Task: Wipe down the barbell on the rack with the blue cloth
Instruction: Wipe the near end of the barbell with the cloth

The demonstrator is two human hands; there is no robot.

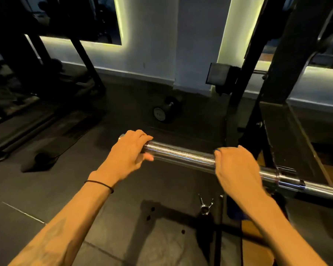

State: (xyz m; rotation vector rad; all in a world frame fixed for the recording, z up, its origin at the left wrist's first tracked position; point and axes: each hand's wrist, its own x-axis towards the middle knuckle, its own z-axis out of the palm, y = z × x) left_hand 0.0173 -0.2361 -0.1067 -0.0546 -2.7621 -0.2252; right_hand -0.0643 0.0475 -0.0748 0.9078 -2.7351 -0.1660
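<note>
Gripping the bar (181, 153) sleeve at frame centre: left hand (130, 150) clenched round its free end, right hand (236, 167) clenched further in, a sliver of blue at its fingertips. Bare chrome between grips. Bar's long axis runs from centre-left down to the right edge. Rack (258, 104) upright stands just behind the collar. Dumbbell (162, 112) and clip (205, 205) lie on the floor; cloth (235, 213) under right forearm.

Dark rubber floor (108, 189) — on it a dumbbell (164, 110) near the wall, a spring collar (205, 205) by the rack's base.
</note>
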